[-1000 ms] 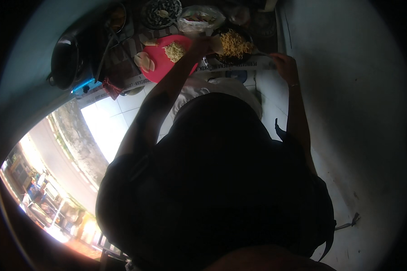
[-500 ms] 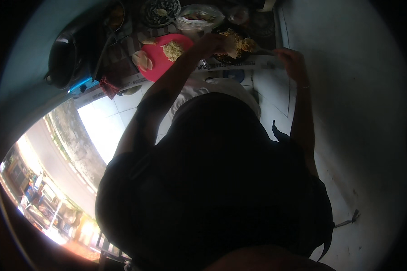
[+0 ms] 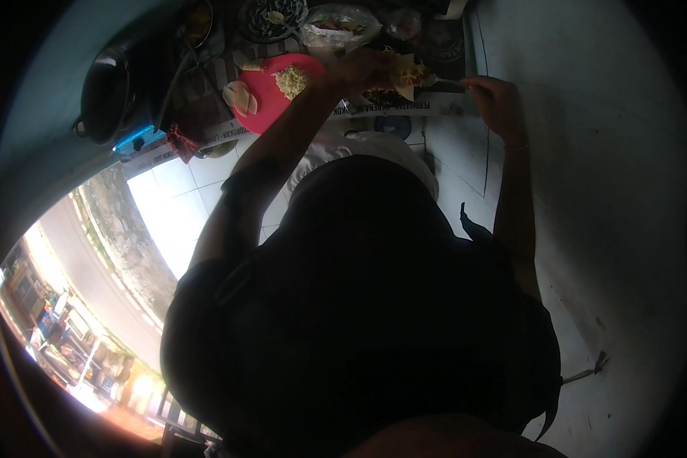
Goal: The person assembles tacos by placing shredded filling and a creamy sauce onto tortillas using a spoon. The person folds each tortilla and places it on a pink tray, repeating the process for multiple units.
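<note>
My left hand (image 3: pixel 361 69) is closed on a thin pale wrapper (image 3: pixel 402 70), which stands up over a dark bowl of yellowish filling (image 3: pixel 385 96). A clump of the filling (image 3: pixel 414 74) lies against the wrapper. From the right, my right hand (image 3: pixel 492 103) grips a spoon (image 3: pixel 452 82) by its handle, its head at the filling. Under and left of my left forearm is a pink plate (image 3: pixel 263 103) bearing a heap of pale shreds (image 3: pixel 291 80) and a few round pale wrappers (image 3: pixel 240 98). My left fingertips are too dark to see clearly.
A clear plastic bag (image 3: pixel 340 29) and a dark basin with whitish smears (image 3: pixel 271 19) stand at the back. At far left is a large dark pot (image 3: pixel 105 95), with a red cloth (image 3: pixel 183 143) nearer. A pale wall (image 3: pixel 588 168) borders the right side.
The spoon has risen slightly toward the wrapper, and filling now shows against it. My left hand has turned the wrapper and shifted it a little to the right.
</note>
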Demonstrator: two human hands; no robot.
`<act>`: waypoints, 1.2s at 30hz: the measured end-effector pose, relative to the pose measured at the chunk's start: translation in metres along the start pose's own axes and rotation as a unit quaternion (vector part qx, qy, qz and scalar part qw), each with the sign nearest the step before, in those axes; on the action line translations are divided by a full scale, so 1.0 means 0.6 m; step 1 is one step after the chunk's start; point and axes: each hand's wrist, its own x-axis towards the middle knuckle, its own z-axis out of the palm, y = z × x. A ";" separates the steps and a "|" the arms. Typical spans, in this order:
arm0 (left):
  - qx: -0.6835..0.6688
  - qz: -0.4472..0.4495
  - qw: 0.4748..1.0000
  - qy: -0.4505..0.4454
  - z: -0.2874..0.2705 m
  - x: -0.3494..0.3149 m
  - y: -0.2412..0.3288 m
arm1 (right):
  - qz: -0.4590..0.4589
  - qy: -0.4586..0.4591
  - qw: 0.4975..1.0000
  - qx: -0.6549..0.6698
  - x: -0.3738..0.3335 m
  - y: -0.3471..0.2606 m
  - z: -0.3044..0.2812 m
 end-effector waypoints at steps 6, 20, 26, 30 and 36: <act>0.096 0.050 0.994 -0.026 0.009 -0.010 0.008 | -0.014 0.011 0.999 -0.036 -0.003 -0.029 -0.016; 0.040 0.003 0.999 0.006 0.037 -0.038 0.023 | -0.040 0.050 0.992 -0.108 -0.026 -0.076 -0.043; 0.039 0.009 0.999 -0.006 0.039 -0.040 0.022 | -0.020 0.056 0.992 -0.111 -0.033 -0.088 -0.050; 0.027 0.011 0.999 -0.018 0.036 -0.040 0.021 | -0.027 0.061 0.991 -0.113 -0.034 -0.092 -0.051; 0.014 0.014 0.999 -0.026 0.028 -0.034 0.017 | -0.041 0.063 0.993 -0.096 -0.035 -0.078 -0.048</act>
